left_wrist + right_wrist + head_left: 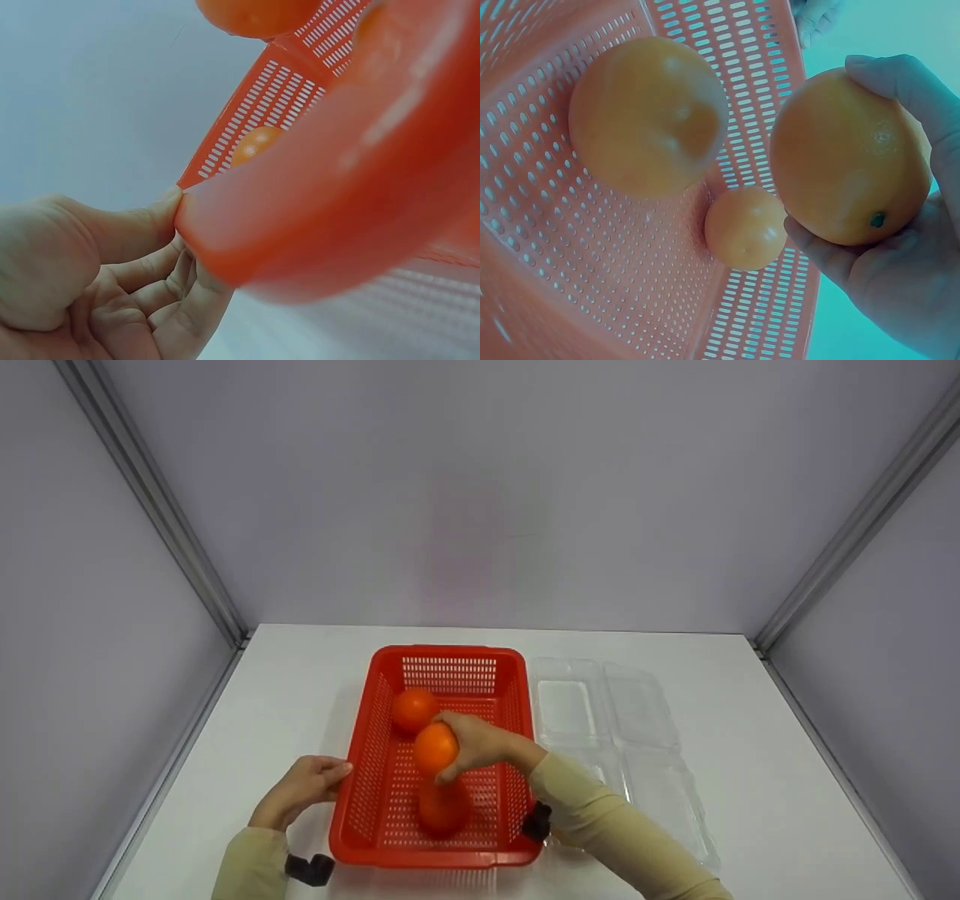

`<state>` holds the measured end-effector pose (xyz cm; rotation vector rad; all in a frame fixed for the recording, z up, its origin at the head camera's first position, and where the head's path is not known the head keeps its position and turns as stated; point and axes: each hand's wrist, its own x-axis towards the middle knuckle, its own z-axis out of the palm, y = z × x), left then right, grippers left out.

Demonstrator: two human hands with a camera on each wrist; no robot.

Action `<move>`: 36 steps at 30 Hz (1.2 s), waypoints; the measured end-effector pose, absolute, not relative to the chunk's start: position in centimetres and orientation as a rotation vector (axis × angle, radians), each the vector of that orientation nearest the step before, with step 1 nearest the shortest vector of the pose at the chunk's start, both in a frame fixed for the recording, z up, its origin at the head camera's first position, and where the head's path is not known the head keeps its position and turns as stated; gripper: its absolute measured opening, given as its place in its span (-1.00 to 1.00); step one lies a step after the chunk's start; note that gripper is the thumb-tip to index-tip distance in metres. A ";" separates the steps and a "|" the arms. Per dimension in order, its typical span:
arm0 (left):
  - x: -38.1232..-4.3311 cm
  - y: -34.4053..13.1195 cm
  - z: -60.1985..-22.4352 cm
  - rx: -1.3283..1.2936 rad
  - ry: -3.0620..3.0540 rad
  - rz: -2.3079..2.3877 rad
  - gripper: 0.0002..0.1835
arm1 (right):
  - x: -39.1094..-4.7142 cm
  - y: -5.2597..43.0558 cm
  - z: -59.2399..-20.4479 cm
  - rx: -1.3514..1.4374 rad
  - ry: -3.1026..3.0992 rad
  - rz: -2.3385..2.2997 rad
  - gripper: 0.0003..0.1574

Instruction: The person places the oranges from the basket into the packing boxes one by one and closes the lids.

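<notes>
White tabletop (247, 720) flanks the left hand (304, 784), which pinches the slotted red basket (435, 858) by its left rim (362, 720). Two oranges (414, 710) sit inside; above, the right hand (476, 742) grasps a third orange (434, 748), its sleeve (607, 817) crossing clear plastic containers (637, 705), tabletop to spare rightward.

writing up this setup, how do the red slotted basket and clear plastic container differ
The red slotted basket is strongly coloured; the clear plastic container is see-through. The basket's walls have slots; the container shows moulded compartments. The left hand pinches the basket's rim; neither hand grips the container. Both are on the white table.
</notes>
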<state>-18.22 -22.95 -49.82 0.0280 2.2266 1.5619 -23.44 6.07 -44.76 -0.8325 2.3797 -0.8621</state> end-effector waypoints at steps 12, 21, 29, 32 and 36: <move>-18.2 -22.7 -49.8 0.010 2.237 1.563 -0.53 | -23.1 6.8 -44.5 -0.808 2.366 -0.863 -0.09; -18.4 -22.6 -50.0 0.007 2.248 1.551 -0.52 | -23.0 7.8 -44.1 -0.836 2.398 -0.859 -0.02; -18.4 -22.6 -50.2 -0.013 2.259 1.545 -0.52 | -22.8 8.4 -43.7 -0.892 2.393 -0.881 -0.02; -18.3 -22.7 -50.1 -0.025 2.262 1.541 -0.53 | -22.7 8.6 -43.5 -0.887 2.388 -0.892 -0.01; -18.3 -22.9 -50.0 0.018 2.253 1.554 -0.52 | -22.5 8.6 -43.4 -0.873 2.390 -0.895 -0.01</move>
